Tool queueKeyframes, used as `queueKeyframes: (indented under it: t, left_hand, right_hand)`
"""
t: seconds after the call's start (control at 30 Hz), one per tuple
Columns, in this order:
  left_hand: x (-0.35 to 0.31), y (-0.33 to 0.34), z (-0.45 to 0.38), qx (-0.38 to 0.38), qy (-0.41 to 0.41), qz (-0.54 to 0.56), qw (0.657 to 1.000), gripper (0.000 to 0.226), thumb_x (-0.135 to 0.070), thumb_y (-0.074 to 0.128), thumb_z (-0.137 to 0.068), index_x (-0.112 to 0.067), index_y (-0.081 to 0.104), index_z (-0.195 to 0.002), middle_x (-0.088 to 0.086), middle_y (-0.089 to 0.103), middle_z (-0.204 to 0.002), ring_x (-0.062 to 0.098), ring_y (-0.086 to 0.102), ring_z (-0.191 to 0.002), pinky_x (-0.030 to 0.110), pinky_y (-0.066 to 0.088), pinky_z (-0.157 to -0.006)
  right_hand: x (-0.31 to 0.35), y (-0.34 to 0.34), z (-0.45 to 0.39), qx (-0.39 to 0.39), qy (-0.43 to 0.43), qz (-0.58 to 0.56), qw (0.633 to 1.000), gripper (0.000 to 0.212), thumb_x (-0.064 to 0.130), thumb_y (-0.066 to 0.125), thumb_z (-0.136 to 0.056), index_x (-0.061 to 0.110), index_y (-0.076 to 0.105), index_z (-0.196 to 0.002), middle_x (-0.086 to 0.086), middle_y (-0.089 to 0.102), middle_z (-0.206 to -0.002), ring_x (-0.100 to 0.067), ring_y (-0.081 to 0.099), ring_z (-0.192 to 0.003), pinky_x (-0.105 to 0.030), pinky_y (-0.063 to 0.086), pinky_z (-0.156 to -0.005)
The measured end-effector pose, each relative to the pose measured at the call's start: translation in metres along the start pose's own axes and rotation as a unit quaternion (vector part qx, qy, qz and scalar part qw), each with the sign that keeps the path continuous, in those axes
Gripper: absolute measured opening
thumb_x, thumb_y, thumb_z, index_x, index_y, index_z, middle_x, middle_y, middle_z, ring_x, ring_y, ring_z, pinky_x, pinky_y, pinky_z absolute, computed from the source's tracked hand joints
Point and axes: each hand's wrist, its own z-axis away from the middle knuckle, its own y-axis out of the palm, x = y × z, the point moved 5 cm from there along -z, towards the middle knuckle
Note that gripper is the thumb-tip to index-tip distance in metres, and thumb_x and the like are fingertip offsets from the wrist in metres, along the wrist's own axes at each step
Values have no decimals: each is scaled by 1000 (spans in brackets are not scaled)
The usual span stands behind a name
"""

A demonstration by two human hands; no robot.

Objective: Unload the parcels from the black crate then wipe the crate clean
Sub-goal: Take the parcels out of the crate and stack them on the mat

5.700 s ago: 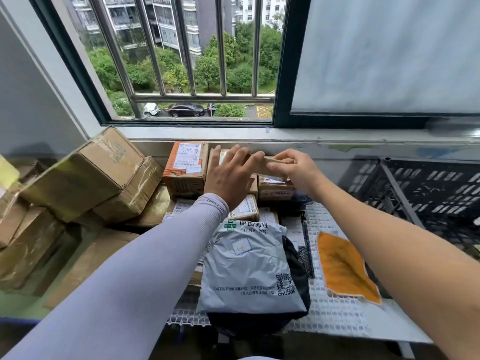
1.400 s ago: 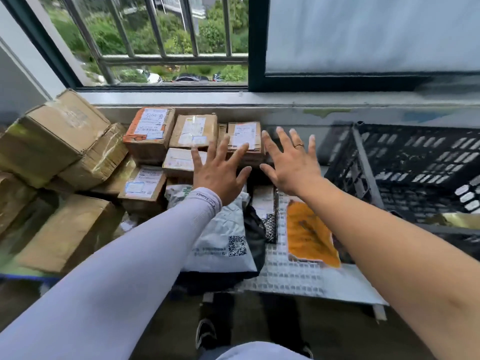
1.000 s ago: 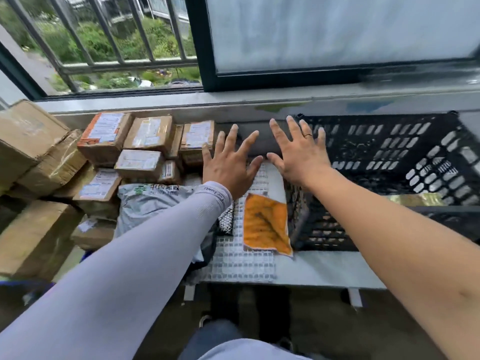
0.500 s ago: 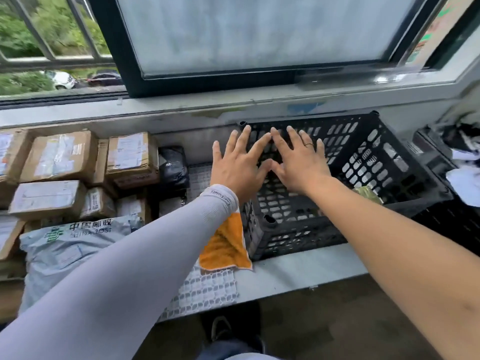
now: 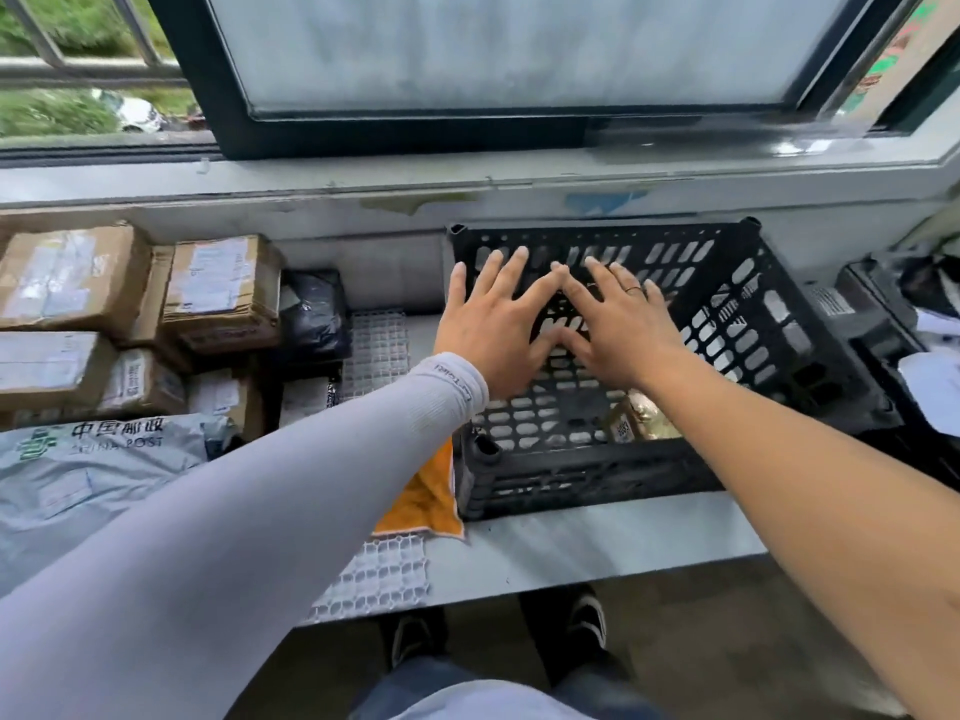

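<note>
Above the black crate (image 5: 727,324), both hands' fingers (image 5: 511,275) spread wide, holding nothing.

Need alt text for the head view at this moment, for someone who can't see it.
Both hands, left and right, reach open and spread over a black crate on a window ledge; one gold parcel lies inside. Unloaded boxes and a grey mail bag sit to the left, with an orange cloth beside the crate.
</note>
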Motion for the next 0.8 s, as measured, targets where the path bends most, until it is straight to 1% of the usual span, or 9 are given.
queueKeyframes:
  t: [0.2, 0.37, 0.5, 0.6, 0.67, 0.73, 0.8]
  left_hand:
    - [-39, 26, -28, 26, -69, -11, 997, 67, -64, 36, -103, -47, 8, -161, 8, 12, -173, 30, 6, -159, 61, 3, -126]
    - [-89, 62, -61, 82, -105, -24, 991, 76, -71, 37, -99, -43, 6, -163, 6, 12, -173, 29, 7, -159, 63, 8, -125]
    - [-122, 96, -76, 152, -140, 6, 978, 86, -76, 41, -95, -40, 4, -164, 4, 15, -172, 28, 11, -159, 63, 12, -124]
    - [-135, 122, -81, 204, -129, 5, 970, 93, -79, 44, -91, -42, -1, -163, 0, 23, -170, 25, 20, -156, 65, 16, -122]
    - [-140, 139, -82, 255, -114, 6, 960, 99, -79, 49, -90, -44, -9, -162, 0, 26, -169, 25, 23, -155, 65, 19, -121]
    - [-144, 157, -80, 322, -101, 7, 941, 106, -80, 53, -88, -42, -12, -162, -1, 22, -171, 25, 21, -156, 64, 19, -122]
    - [-146, 172, -78, 382, -90, 3, 920, 113, -84, 55, -82, -40, -12, -162, -4, 16, -172, 26, 12, -159, 64, 15, -123]
  right_hand:
    - [-57, 17, -12, 5, -50, -22, 998, 77, 70, 32, -100, 50, -16, -157, -8, 7, -172, -32, 8, -158, -60, 16, -124]
    - [-116, 35, -12, 45, -89, -17, 995, 81, 72, 35, -98, 47, -14, -158, -3, -1, -173, -31, 2, -159, -60, 14, -125]
    - [-152, 56, -10, 100, -117, -16, 988, 85, 69, 41, -98, 43, -12, -160, -3, -4, -173, -30, 2, -159, -60, 15, -124]
    - [-174, 74, -8, 149, -126, -13, 981, 89, 70, 45, -97, 42, -11, -161, -2, -7, -173, -30, 0, -159, -60, 13, -125]
    - [-186, 87, -7, 182, -126, -20, 975, 95, 72, 48, -94, 41, -11, -161, -2, -8, -173, -31, -1, -159, -60, 12, -125]
    - [-195, 99, -4, 222, -132, -14, 966, 103, 76, 52, -89, 43, -14, -160, -4, -9, -173, -32, -2, -159, -60, 11, -125]
    - [-202, 110, -2, 264, -138, -8, 955, 113, 80, 58, -83, 45, -17, -159, -3, -11, -172, -32, -4, -159, -59, 9, -125]
